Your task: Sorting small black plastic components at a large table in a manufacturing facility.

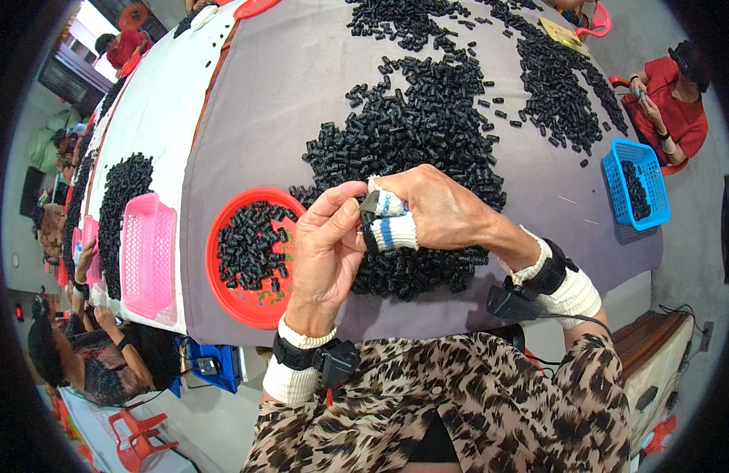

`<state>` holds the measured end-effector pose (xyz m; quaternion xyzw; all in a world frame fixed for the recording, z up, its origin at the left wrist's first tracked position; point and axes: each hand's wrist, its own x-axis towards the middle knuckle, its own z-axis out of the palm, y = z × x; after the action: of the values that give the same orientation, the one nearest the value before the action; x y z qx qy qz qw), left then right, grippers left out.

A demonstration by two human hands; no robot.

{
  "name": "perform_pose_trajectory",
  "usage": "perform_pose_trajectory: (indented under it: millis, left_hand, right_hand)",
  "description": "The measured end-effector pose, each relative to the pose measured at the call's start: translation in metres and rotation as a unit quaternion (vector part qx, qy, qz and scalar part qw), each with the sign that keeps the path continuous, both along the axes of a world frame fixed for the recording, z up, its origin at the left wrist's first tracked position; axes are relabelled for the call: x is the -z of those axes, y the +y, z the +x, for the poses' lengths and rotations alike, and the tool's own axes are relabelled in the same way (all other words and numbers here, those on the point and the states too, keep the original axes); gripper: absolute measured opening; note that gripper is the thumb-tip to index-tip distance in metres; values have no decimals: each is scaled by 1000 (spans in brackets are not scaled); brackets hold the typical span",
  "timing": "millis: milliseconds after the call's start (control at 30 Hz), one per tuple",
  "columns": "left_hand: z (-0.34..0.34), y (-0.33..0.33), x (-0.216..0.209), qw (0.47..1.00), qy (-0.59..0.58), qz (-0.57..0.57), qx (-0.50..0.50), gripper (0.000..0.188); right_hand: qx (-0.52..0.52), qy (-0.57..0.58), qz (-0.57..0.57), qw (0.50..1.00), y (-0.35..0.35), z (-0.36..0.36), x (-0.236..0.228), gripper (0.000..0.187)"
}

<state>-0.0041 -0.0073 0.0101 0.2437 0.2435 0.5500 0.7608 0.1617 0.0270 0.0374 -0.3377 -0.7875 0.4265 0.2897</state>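
My two hands meet above the near part of a big heap of small black cylindrical plastic parts (427, 118). My left hand (325, 244) is closed, with thumb and forefinger pinched together at a small dark piece mostly hidden between the hands. My right hand (447, 206) curls in from the right, its fingers bent around the same spot. White fabric bands with blue stripes (394, 234) wrap its fingers. Left of my left hand stands a round red tray (214, 272) holding more of the black parts.
A pink basket (149, 256) stands on the white cloth at left, beside another black heap (126, 189). At right are a blue basket (654, 185) with black parts and a person in red (684, 106). Other people sit along the left. Grey cloth (262, 102) covers my table.
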Motion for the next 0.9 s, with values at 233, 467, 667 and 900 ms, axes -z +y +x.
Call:
perform_pose_trajectory:
  millis: [233,467,667,900]
  left_hand:
    - [4,2,3,997,-70,-14,3,23]
    - [8,4,-3,999,-27,-17,3,21]
    - [12,8,-3,999,-18,-26,12,18]
    - [12,3,-6,999,28,20,0,18]
  right_hand:
    - [48,20,-59,997,-2,5,-3,36]
    - [50,41,-82,995,-2,6,-4,37]
    - [60,50,-55,995,-3,8,1,31]
    - [66,30,-52,996,-3,8,-3,31]
